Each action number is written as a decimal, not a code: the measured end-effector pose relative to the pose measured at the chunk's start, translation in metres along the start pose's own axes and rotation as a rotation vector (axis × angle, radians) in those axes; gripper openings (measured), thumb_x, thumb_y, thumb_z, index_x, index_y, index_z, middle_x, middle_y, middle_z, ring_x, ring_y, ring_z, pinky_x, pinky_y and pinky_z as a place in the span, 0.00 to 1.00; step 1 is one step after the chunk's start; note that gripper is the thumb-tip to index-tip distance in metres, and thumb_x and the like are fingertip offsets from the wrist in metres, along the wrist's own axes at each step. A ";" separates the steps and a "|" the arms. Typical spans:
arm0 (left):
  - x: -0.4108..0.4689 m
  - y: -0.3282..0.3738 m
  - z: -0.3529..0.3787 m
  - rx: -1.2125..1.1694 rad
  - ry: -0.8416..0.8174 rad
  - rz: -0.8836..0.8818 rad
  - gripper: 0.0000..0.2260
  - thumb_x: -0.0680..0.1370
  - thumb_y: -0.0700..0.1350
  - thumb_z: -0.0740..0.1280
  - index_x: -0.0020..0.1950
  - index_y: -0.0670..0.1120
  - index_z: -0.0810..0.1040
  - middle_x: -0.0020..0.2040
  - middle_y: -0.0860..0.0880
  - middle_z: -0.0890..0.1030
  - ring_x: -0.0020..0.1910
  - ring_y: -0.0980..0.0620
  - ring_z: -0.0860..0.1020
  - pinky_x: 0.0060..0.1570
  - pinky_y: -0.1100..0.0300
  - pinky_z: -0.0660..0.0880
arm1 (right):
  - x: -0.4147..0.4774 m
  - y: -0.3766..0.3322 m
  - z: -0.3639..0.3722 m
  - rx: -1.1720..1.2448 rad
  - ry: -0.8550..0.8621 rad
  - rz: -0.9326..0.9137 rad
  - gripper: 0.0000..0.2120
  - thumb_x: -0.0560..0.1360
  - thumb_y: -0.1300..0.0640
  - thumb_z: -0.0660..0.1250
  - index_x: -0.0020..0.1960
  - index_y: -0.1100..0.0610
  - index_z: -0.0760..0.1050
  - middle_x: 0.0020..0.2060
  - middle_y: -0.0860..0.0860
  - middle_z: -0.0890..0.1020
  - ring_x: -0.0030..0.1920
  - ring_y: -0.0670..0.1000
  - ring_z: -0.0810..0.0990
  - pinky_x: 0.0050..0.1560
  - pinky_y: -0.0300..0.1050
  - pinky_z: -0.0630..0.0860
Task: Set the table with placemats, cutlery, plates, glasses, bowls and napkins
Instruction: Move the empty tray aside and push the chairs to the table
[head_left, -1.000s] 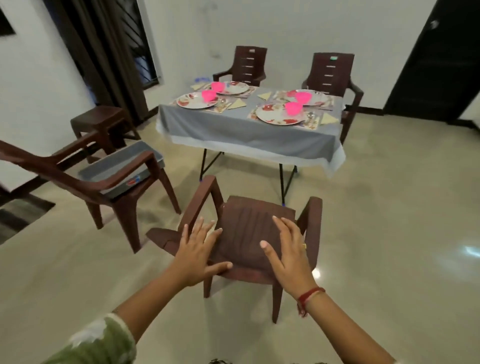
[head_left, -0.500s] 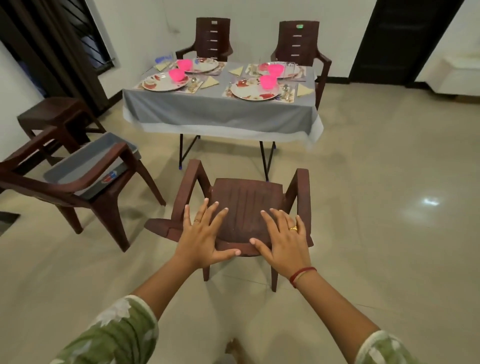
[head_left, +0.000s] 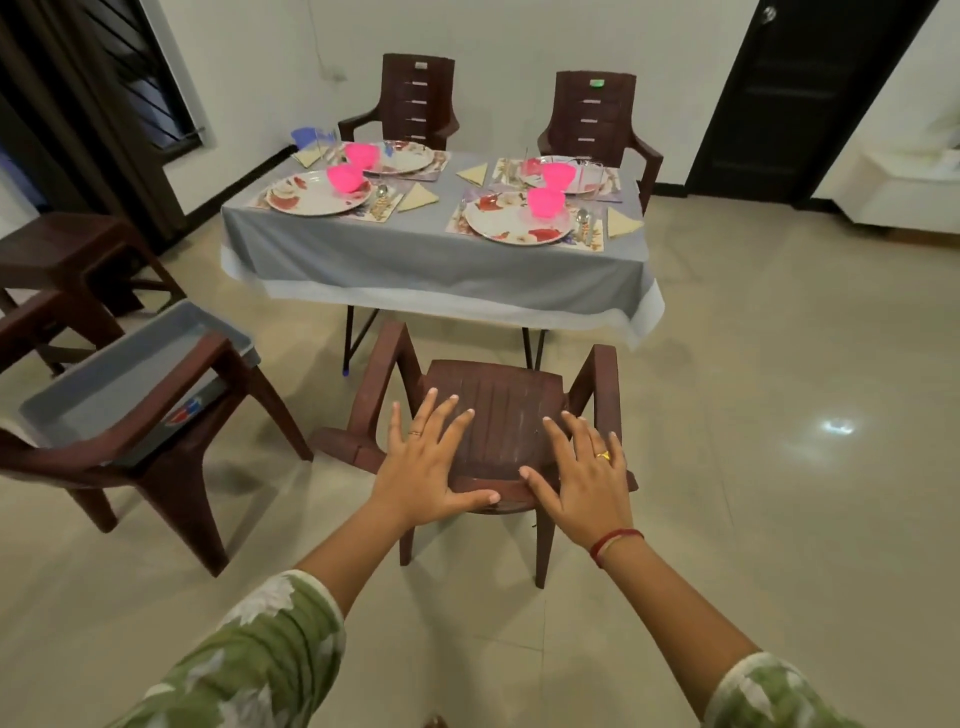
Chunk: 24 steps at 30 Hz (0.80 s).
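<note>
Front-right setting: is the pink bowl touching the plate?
Touching. Head view: the pink bowl rests on the plate, its base inside the rim.

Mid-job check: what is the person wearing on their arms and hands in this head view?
The left sleeve and right sleeve are green cloth with a white flower print and leave the forearms bare. The left hand has a thin ring on one finger. The right hand has a gold ring, and a red thread band circles its wrist. No gloves or watch show.
</note>
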<state>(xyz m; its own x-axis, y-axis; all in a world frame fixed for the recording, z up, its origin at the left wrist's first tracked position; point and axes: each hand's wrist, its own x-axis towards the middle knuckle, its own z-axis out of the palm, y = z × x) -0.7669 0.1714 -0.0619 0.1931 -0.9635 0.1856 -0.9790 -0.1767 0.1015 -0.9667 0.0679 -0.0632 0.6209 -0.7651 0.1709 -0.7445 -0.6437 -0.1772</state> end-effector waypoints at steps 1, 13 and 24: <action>0.011 -0.010 0.001 -0.003 -0.005 0.017 0.49 0.65 0.80 0.47 0.76 0.50 0.58 0.77 0.47 0.56 0.77 0.48 0.43 0.71 0.36 0.38 | 0.012 -0.004 0.003 -0.002 -0.001 0.014 0.34 0.75 0.32 0.44 0.72 0.50 0.64 0.70 0.53 0.69 0.70 0.55 0.67 0.70 0.60 0.58; 0.135 -0.080 0.017 -0.041 -0.015 0.043 0.48 0.65 0.79 0.50 0.76 0.50 0.60 0.77 0.48 0.58 0.77 0.49 0.46 0.71 0.40 0.37 | 0.146 -0.006 0.028 -0.024 0.021 0.061 0.32 0.75 0.34 0.46 0.69 0.51 0.67 0.67 0.53 0.71 0.68 0.55 0.69 0.69 0.58 0.61; 0.198 -0.107 0.032 -0.044 0.022 0.072 0.47 0.66 0.79 0.49 0.75 0.49 0.61 0.76 0.48 0.61 0.77 0.48 0.48 0.72 0.40 0.41 | 0.210 0.003 0.038 -0.069 0.023 0.009 0.33 0.75 0.31 0.44 0.64 0.50 0.73 0.63 0.50 0.76 0.64 0.53 0.74 0.68 0.61 0.61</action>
<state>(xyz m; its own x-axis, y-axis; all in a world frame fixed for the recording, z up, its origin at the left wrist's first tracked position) -0.6261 -0.0065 -0.0669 0.1243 -0.9687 0.2149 -0.9867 -0.0978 0.1300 -0.8290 -0.0956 -0.0650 0.6088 -0.7698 0.1919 -0.7656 -0.6335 -0.1121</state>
